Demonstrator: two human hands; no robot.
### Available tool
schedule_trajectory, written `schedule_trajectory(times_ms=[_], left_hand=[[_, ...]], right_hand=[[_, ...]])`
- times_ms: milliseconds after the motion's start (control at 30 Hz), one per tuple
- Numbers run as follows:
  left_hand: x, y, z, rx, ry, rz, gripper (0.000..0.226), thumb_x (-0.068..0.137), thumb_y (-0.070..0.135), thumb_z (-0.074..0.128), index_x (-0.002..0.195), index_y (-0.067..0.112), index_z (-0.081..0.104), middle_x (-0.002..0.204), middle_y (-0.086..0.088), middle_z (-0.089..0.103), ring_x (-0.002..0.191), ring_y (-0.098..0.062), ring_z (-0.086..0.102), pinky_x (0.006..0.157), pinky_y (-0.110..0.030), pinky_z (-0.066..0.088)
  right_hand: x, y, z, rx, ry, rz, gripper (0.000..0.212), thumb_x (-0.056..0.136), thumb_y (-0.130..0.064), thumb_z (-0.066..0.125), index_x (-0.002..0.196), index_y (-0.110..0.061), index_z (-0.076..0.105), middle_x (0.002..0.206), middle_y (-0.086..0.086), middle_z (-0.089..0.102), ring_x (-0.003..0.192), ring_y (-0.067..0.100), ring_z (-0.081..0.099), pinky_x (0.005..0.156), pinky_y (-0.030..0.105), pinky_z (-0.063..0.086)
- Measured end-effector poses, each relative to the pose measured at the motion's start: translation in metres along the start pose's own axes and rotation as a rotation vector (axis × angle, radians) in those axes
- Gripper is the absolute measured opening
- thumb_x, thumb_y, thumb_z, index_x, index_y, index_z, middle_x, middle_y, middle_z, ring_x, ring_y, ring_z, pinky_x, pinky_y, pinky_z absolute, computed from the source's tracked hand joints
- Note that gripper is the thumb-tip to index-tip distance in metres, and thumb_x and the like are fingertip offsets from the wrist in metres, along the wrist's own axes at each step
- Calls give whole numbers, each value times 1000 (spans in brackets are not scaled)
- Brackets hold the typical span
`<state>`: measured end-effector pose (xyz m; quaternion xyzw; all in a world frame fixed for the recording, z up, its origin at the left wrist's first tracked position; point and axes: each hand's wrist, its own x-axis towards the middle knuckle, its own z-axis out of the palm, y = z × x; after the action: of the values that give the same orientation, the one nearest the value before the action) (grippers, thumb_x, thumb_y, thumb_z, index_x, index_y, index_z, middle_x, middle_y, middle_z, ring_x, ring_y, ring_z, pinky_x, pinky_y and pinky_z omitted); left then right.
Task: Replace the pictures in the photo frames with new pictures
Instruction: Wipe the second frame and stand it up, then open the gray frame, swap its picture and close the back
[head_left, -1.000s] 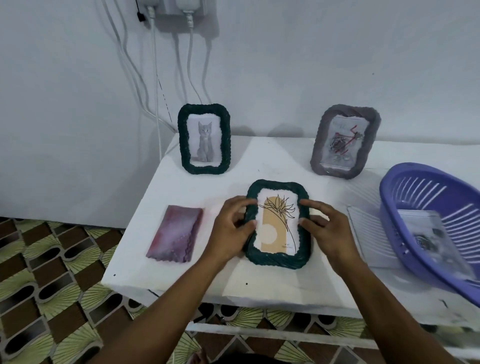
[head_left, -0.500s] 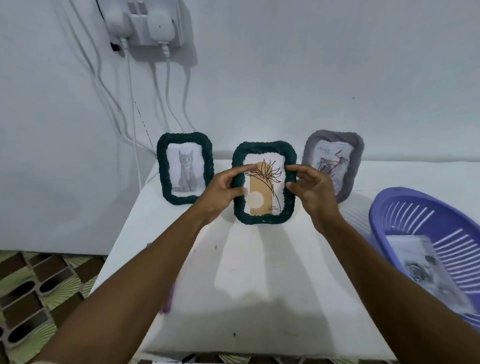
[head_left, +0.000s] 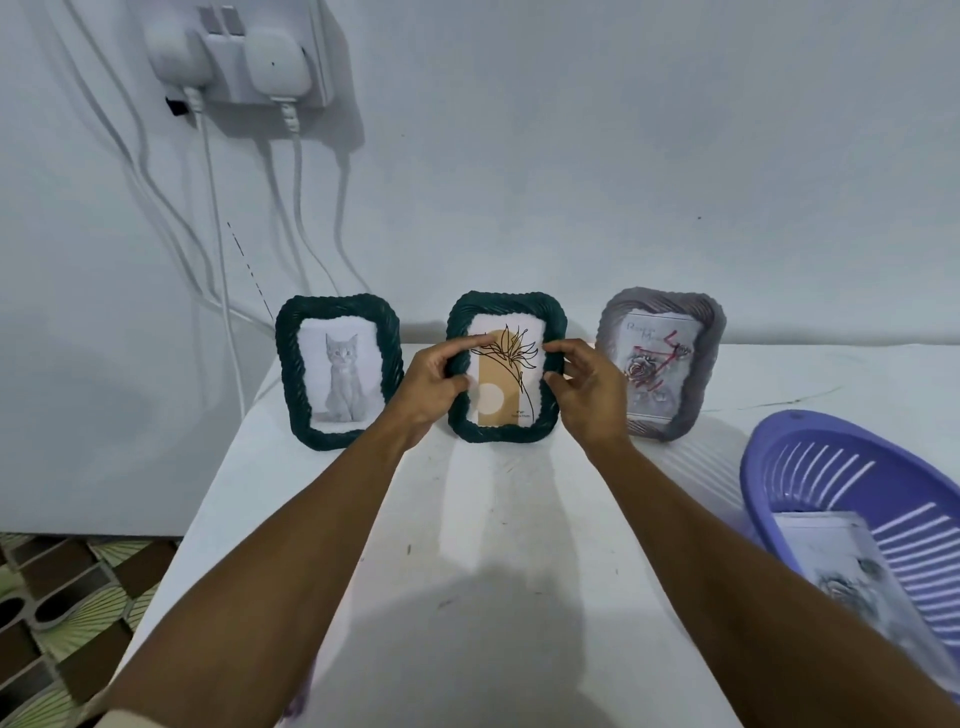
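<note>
Frames are standing in a row at the back of the white tabletop (head_left: 493, 545). Leftmost, a dark green frame (head_left: 340, 312) is showing a grey cat. Beside it, the left hand (head_left: 426, 387) and right hand (head_left: 589, 392) are pinching the side edges of a second green frame (head_left: 506, 305), upright with a plant drawing (head_left: 501, 397). A grey frame (head_left: 696, 358) is possibly showing a rose. Far right, a purple basket (head_left: 831, 457) is holding a blurred picture (head_left: 841, 561).

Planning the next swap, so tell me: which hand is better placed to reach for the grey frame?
Probably the right hand, beside the grey frame; the left hand is across the middle frame, nearer the cat frame. Both grip the middle frame.
</note>
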<state>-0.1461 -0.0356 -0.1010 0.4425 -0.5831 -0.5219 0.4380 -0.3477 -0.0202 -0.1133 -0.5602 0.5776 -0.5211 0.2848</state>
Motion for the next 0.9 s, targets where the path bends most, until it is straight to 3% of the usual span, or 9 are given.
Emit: schedule_trajectory(times_ms=[133,267,333,400,533,633,700,800,900], left_hand=[[-1,-4,3,44,22,-10,63,87,-17,50,119,35,68,135,7,58,126,-11,51,107,-35,45],[-7,1,13,177,172,99,47,90,2,58,120,37,66,132,2,47,127,-13,47,110,-32,40],[-9,2,20,316,257,210,46,88,6,61,124,34,64,142,1,37,135,-12,37,114,-27,32],[-11,7,29,438,319,346,48,85,3,61,126,28,61,149,-3,30,141,-15,27,115,-22,26],[-13,23,61,707,361,651,43,79,5,59,120,14,65,144,-12,35,136,-27,30,114,-32,28],[-16,26,91,674,199,613,37,83,9,60,120,14,63,140,-7,41,132,-21,34,112,-35,32],[-19,23,109,625,-3,496,38,87,12,62,125,17,60,140,-2,40,133,-14,34,111,-33,36],[-23,12,128,639,-129,428,39,89,18,62,128,20,58,143,-1,38,134,-14,33,107,-32,39],[-29,5,138,647,-150,412,42,89,18,63,129,26,57,145,0,33,136,-14,29,108,-31,37]], right_hand=[[-1,-4,-1,-100,-20,-36,37,84,1,66,104,-31,66,113,1,68,99,14,66,84,34,58],[-6,-11,-5,-176,62,-121,32,85,1,64,112,-18,67,116,1,67,100,17,64,81,32,58],[-5,-15,-12,-222,153,-223,29,83,3,63,106,-13,68,115,3,64,97,15,60,81,18,53],[0,-19,-26,-299,246,-299,25,81,1,62,101,-13,68,113,5,61,100,15,55,86,4,36],[21,-22,-79,-400,418,-231,26,78,-9,60,100,-20,70,123,7,49,112,20,43,95,19,32],[35,-13,-117,-470,390,-58,26,77,-15,62,98,-28,69,136,5,42,120,26,42,100,35,36],[39,-3,-133,-431,263,-8,22,75,-20,60,94,-28,68,131,9,51,120,30,49,96,36,41],[35,4,-146,-237,139,38,26,79,-10,54,86,-30,69,99,5,70,82,27,67,69,31,47],[28,0,-153,-172,124,13,30,84,-2,57,90,-27,72,87,6,72,64,19,60,59,32,45]])
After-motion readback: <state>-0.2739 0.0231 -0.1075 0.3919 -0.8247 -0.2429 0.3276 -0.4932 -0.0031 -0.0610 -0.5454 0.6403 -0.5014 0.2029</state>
